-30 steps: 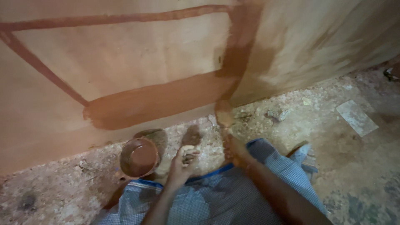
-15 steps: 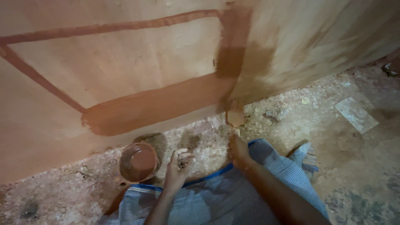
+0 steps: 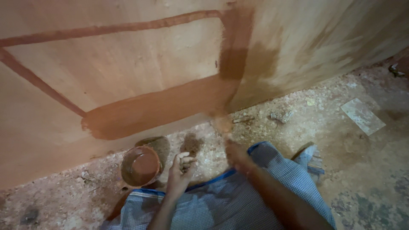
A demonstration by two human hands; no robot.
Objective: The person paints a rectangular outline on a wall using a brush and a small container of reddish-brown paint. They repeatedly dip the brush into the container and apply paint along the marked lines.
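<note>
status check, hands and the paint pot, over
Right hand blurred, gripping a paintbrush near the wall's foot. Left hand loosely curled, empty, beside the paint pot. Nothing between brush and wall.

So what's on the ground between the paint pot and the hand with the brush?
In the head view, the curled left hand rests between the paint pot and the blurred right hand, with a dark stain on the gritty floor just beyond it.

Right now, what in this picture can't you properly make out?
- Head view: the right hand and the brush are motion-blurred; its grip is unclear.
- The left hand is curled; anything inside it is hidden by its fingers.
- The paint bowl: depth hidden by brown paint.
- The wooden board is cut off by the frame edges.
</note>
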